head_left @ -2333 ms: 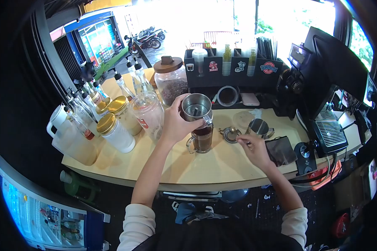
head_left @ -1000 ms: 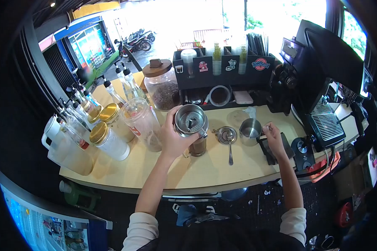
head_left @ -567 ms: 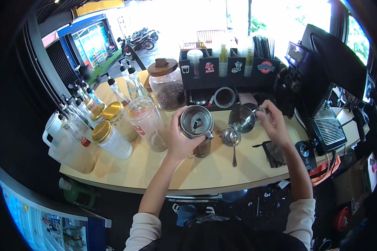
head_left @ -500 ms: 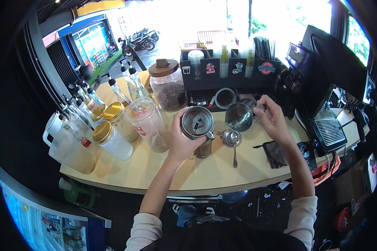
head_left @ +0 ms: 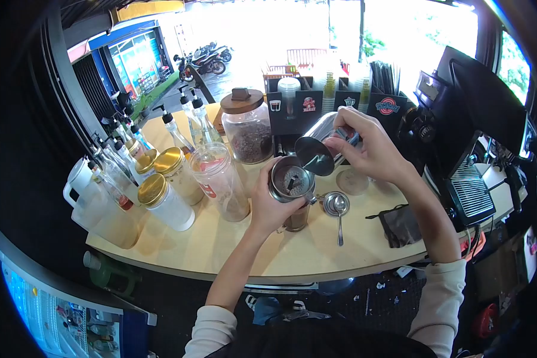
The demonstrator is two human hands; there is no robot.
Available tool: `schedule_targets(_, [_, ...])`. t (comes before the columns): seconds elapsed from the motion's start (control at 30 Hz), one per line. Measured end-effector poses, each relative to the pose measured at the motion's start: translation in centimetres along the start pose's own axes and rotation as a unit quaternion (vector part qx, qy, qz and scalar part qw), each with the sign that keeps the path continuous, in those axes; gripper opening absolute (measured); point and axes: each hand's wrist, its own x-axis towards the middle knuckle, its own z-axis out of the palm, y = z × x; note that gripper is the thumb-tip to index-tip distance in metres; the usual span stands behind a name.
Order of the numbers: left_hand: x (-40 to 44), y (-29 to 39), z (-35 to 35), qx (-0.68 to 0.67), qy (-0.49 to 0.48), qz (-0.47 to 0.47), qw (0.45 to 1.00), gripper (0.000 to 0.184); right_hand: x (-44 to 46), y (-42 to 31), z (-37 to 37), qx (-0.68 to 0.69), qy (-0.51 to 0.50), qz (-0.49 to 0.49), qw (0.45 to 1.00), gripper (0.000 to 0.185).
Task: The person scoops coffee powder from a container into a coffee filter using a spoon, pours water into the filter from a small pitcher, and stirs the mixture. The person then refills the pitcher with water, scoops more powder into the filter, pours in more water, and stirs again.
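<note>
My left hand (head_left: pixel 269 206) is wrapped round a steel coffee dripper (head_left: pixel 293 178) with a perforated disc inside. Directly beneath it stands a glass (head_left: pixel 296 219) of brown liquid, partly hidden; whether the dripper rests on it I cannot tell. A steel milk pitcher (head_left: pixel 316 156) hangs tilted with its mouth over the dripper's right rim, its handle gripped by my right hand (head_left: pixel 367 143). No stream of liquid can be made out clearly. Right of the glass, a teaspoon (head_left: pixel 340 222) lies across a small round metal lid (head_left: pixel 329 204).
A dark cloth (head_left: pixel 401 225) lies at right, near a coffee machine (head_left: pixel 468 194). On the left are a tall clear tumbler (head_left: pixel 221 185), gold-lidded jars (head_left: pixel 166 206), pump bottles and a jug (head_left: pixel 95 203). Behind stand a coffee-bean jar (head_left: pixel 250 134) and a black cup organizer (head_left: pixel 307 110).
My right hand has lifted the pitcher off the table and tipped it leftward over the dripper. A round mark shows where it stood. My left hand keeps its grip.
</note>
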Motion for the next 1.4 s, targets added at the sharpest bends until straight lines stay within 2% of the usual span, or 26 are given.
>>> schedule_targets(0.2, [0.2,-0.1,0.1,-0.012,-0.001,-0.019,1.000,0.083,1.5,-0.5,0.5,0.026,-0.023,-0.032,0.999,0.025])
schedule_targets(0.47, [0.1,-0.5,0.4,-0.024,0.003,-0.033,0.999,0.083,2.4,-0.7,1.1,-0.012,-0.044,-0.084,0.995,0.021])
schedule_targets(0.67, [0.1,-0.1,0.4,-0.041,-0.004,-0.052,0.998,0.084,2.8,-0.9,1.3,-0.013,-0.074,-0.086,0.993,0.021])
schedule_targets(0.8, [0.1,-0.2,0.4,-0.040,-0.011,-0.061,0.997,0.085,3.0,-0.7,1.7,0.000,-0.074,-0.080,0.994,0.021])
schedule_targets(1.07, [0.1,0.1,0.5,-0.064,-0.014,-0.065,0.996,0.084,2.8,-0.2,1.8,-0.062,-0.054,-0.113,0.990,0.017])
schedule_targets(1.4, [0.3,0.3,0.1,-0.029,-0.025,-0.048,0.998,0.080,2.1,0.1,1.2,-0.094,-0.030,-0.144,0.985,0.017])
